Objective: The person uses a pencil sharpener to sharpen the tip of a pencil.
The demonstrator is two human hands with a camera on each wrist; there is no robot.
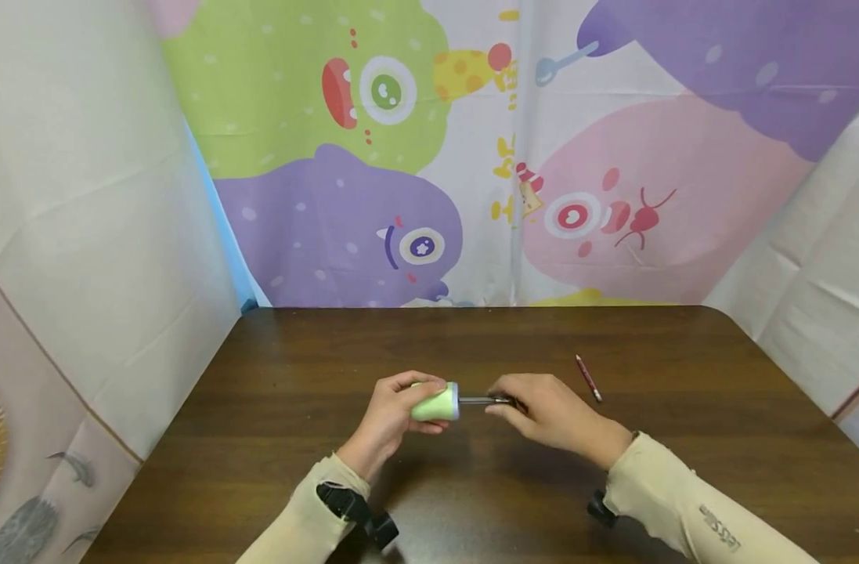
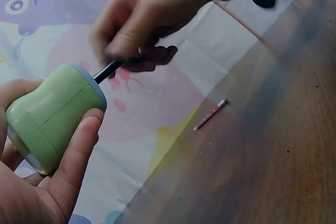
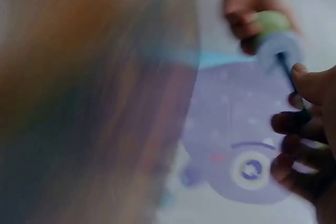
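My left hand (image 1: 401, 407) grips a rounded green pencil sharpener (image 2: 58, 114) with a blue-grey end, thumb and fingers wrapped around its body. That end faces right, toward my right hand (image 1: 545, 407). A dark, slim, pencil-like rod (image 1: 474, 400) reaches into a hole in the blue-grey end. Thumb and fingers of my right hand pinch the rod near its outer end, which they partly hide. Motion blurs the right hand in the left wrist view, and the sharpener in the right wrist view.
On the dark wooden table (image 1: 295, 352), a dark red pencil (image 1: 588, 379) lies beyond my right hand. A curtain with cartoon figures (image 1: 485, 157) hangs behind the table's far edge. Pale cloth hangs along both sides.
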